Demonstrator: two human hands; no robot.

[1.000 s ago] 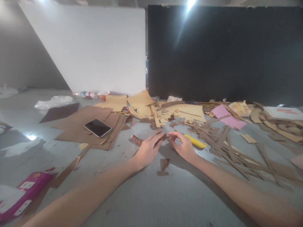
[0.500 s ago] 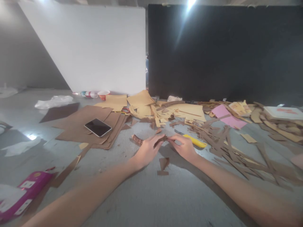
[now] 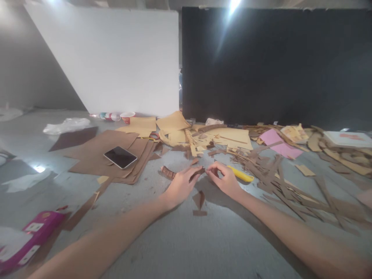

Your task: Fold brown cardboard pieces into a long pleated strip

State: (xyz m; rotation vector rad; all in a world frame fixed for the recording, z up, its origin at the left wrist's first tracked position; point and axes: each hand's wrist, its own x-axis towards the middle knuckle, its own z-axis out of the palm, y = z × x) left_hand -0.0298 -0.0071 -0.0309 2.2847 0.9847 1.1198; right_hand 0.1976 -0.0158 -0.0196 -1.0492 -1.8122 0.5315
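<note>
My left hand [image 3: 181, 184] is closed, thumb and fingertips pinching a small dark-brown paper piece [image 3: 202, 169]. From behind its knuckles a ridged, folded brown paper strip [image 3: 167, 172] sticks out to the left; whether the two are one piece is hidden. Just right of those fingertips, my right hand [image 3: 223, 179] has its thumb and fingers drawn together in a pinch. What lies in that pinch, if anything, is too small to make out. Beside the right hand lies a yellow utility knife [image 3: 241, 174], partly covered. Brown paper scraps [image 3: 199, 200] rest below the hands.
On the left, a phone [image 3: 120, 157] lies on stacked brown sheets [image 3: 93, 155], with a magenta power strip [image 3: 35, 238] nearer. Brown strips [image 3: 290, 193] are heaped at right. Yellow paper [image 3: 232, 137], a pink sheet [image 3: 280, 143] and a cup [image 3: 127, 117] stand or lie farther back.
My right hand's fingertips have drawn slightly up and away from the left ones and curled in more. More of the utility knife's front end is covered. The left hand has barely moved.
</note>
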